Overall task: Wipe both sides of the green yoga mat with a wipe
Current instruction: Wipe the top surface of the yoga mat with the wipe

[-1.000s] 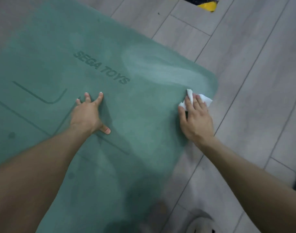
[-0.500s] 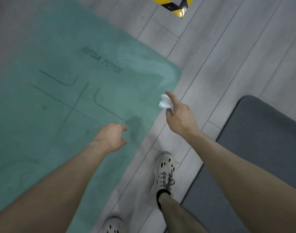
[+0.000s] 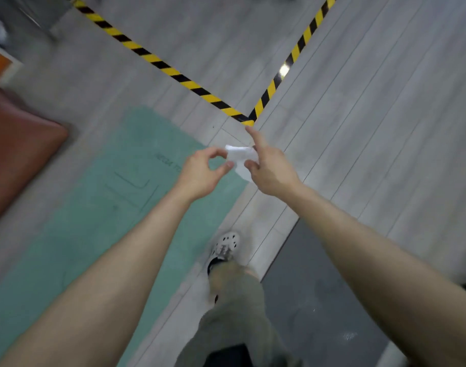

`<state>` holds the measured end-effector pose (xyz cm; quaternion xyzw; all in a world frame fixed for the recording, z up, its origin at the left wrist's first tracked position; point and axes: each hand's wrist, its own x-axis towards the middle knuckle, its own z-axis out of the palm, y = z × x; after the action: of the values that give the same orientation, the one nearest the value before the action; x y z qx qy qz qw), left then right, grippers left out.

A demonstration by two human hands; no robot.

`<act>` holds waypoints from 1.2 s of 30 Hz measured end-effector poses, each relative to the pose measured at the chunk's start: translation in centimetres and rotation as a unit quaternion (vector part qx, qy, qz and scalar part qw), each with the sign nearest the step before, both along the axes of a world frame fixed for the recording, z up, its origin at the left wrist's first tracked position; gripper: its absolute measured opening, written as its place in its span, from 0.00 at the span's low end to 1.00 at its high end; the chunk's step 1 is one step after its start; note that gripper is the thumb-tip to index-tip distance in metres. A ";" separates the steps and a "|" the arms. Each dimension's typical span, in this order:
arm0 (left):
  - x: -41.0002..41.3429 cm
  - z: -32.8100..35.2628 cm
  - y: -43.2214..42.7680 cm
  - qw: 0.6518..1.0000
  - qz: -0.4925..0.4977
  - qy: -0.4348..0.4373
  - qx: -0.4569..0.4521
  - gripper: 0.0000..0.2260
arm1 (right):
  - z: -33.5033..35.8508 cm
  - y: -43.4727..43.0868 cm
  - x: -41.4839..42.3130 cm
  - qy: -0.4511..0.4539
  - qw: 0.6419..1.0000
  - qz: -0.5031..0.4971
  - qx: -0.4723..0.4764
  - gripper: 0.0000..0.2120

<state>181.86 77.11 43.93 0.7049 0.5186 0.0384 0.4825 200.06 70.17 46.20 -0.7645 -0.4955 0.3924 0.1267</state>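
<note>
The green yoga mat point(image 3: 99, 221) lies flat on the grey floor at lower left, printed side up with dark lines and lettering. I hold a small white wipe point(image 3: 240, 154) in the air above the mat's far right corner. My right hand point(image 3: 271, 170) grips the wipe's right side with the index finger pointing away. My left hand point(image 3: 200, 173) has its fingers curled, with thumb and index finger pinching the wipe's left edge. Neither hand touches the mat.
Yellow-black hazard tape point(image 3: 173, 72) crosses the floor beyond the mat. A dark grey mat point(image 3: 319, 300) lies at lower right, and a brown padded block point(image 3: 17, 149) sits at left. My white shoe point(image 3: 226, 245) and trouser leg stand between the two mats.
I rose from wiping the mat's corner to standing. Both hands lifted off the mat, and my left hand came across to the wipe held by my right.
</note>
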 end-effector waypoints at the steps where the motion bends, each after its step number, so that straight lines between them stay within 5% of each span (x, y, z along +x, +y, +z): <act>1: 1.0 1.0 0.8 1.000 0.013 -0.011 -0.001 0.09 | 1.7 1.1 0.9 -0.010 1.000 0.024 0.002 0.38; 7: 7.5 4.3 7.1 0.989 0.093 -0.105 -0.035 0.05 | 6.3 7.3 7.9 -0.016 0.996 0.082 0.007 0.38; 13: 13.9 6.2 15.5 0.991 0.122 -0.039 -0.026 0.06 | 8.5 15.6 16.8 -0.103 0.980 0.169 -0.013 0.07; 18: 16.5 9.7 22.5 0.982 0.176 -0.063 0.016 0.04 | 11.1 25.0 20.5 -0.098 0.967 0.234 0.018 0.05; 20: 16.7 11.0 25.6 0.980 0.177 -0.087 0.018 0.01 | 12.2 29.3 21.0 -0.103 0.953 0.284 0.032 0.12; 24: 17.0 12.1 31.3 0.982 0.181 -0.039 0.046 0.12 | 12.1 38.6 20.9 -0.095 0.918 0.377 0.075 0.15; 30: 15.6 13.1 36.7 0.931 0.350 -0.012 0.098 0.04 | 11.0 51.9 16.3 -0.079 0.857 0.505 0.070 0.08; 33: 12.0 13.7 37.2 0.909 0.393 0.094 0.104 0.03 | 11.7 57.5 11.3 -0.092 0.797 0.592 0.070 0.05; 36: 7.3 12.6 36.6 0.900 0.360 0.246 0.015 0.11 | 12.4 62.9 5.5 -0.136 0.721 0.674 0.091 0.07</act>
<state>189.17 113.66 56.55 0.4639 0.8387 0.0428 0.2821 205.60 133.07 58.57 -0.2590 -0.9252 0.2186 -0.1708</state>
